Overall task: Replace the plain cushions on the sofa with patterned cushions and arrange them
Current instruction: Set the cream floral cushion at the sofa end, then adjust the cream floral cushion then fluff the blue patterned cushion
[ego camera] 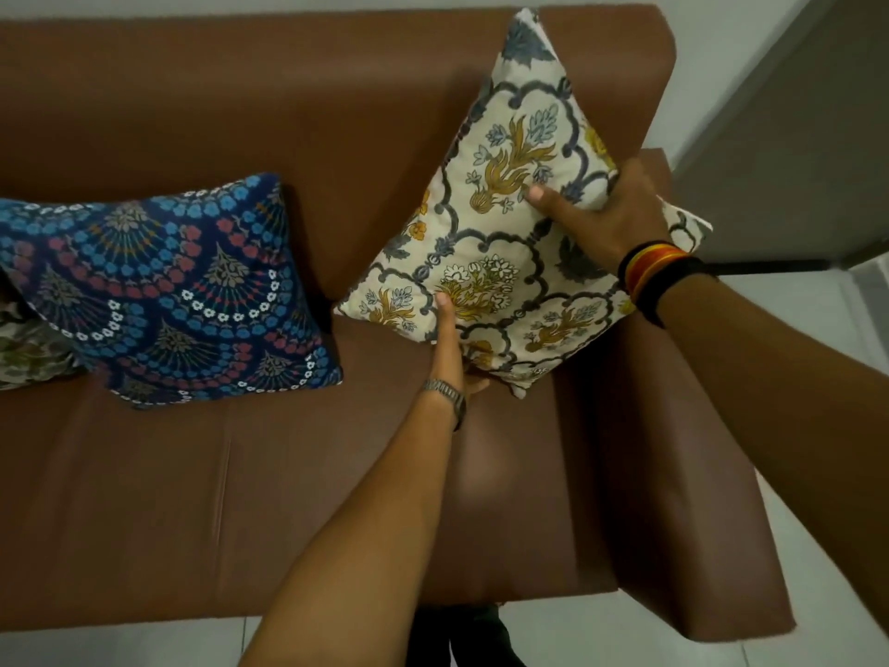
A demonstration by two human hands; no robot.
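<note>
We grip the cream floral cushion with both hands to seat it on its corner against the sofa backrest. Our left hand clasps its lower edge; our right hand closes over its right side.

A brown leather sofa carries a dark blue cushion with fan-shaped flower patterns leaning against its backrest, a cream floral cushion propped near the right armrest, and part of another patterned cushion at the left edge.
</note>
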